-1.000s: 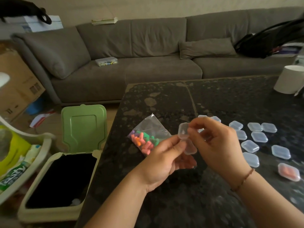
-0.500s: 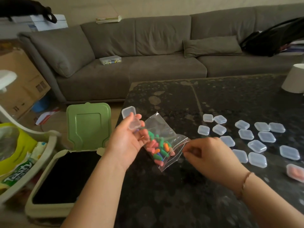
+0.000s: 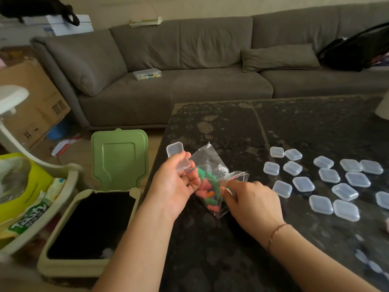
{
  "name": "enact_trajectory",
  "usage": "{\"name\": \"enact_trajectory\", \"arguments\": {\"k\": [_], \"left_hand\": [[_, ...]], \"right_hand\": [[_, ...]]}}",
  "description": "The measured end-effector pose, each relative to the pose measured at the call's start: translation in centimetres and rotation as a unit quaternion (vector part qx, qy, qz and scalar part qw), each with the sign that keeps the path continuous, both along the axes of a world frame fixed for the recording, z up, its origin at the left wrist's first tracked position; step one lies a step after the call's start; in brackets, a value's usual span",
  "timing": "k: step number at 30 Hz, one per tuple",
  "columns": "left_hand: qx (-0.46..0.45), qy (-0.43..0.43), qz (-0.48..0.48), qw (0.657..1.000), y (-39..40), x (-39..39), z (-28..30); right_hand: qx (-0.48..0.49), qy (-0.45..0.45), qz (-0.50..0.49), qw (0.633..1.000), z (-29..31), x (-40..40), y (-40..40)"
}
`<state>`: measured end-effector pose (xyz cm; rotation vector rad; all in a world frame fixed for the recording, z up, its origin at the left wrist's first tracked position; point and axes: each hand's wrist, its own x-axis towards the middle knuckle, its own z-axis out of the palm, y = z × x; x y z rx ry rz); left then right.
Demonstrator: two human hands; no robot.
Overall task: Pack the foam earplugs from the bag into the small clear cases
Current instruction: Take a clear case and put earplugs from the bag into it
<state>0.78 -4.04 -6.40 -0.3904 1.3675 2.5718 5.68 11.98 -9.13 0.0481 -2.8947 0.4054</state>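
A clear zip bag (image 3: 212, 165) of pink, green and orange foam earplugs (image 3: 207, 187) lies near the left edge of the dark table (image 3: 263, 123). My left hand (image 3: 174, 184) holds an open small clear case (image 3: 179, 158), lid up, between thumb and fingers, and its lower fingers lie against the bag. My right hand (image 3: 250, 201) has its fingers inside the bag's open mouth among the earplugs. Several closed clear cases (image 3: 322, 180) lie scattered on the table to the right.
An open bin with a raised green lid (image 3: 119, 159) stands on the floor just left of the table. A white trolley (image 3: 31, 186) with packets stands further left. A grey sofa (image 3: 189, 70) runs behind the table. A white cup (image 3: 383, 107) is at the right edge.
My left hand carried the open case left to beside the bag. My right hand let go of the case, moved to the bag's mouth and pushed its fingers inside.
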Motion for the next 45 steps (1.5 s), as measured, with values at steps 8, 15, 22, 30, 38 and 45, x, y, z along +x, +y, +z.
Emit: {"name": "enact_trajectory", "arguments": {"k": [8, 15, 22, 30, 38, 45], "left_hand": [[0.006, 0.003, -0.016, 1.0, 0.2, 0.6, 0.4], [-0.001, -0.001, -0.043, 0.999, 0.8, 1.2, 0.9], [0.053, 0.002, -0.094, 0.994, 4.4, 4.2, 1.2], [0.064, 0.027, -0.149, 0.986, 6.6, 6.4, 0.7], [0.055, 0.026, -0.135, 0.989, 6.4, 6.1, 0.4], [0.189, 0.021, -0.032, 0.981, 3.3, 2.6, 0.4]], "right_hand": [[-0.058, 0.11, 0.021, 0.992, -0.4, 0.6, 0.9], [-0.076, 0.161, 0.023, 0.984, 0.9, 2.1, 2.0], [-0.26, 0.296, 0.052, 0.918, 4.1, 4.3, 2.9], [-0.343, 0.192, 0.063, 0.917, 2.5, 4.0, 1.8], [-0.268, 0.177, 0.073, 0.944, 2.8, 4.2, 1.7], [-0.198, 0.039, 0.001, 0.979, 3.8, 3.3, 4.4]]}}
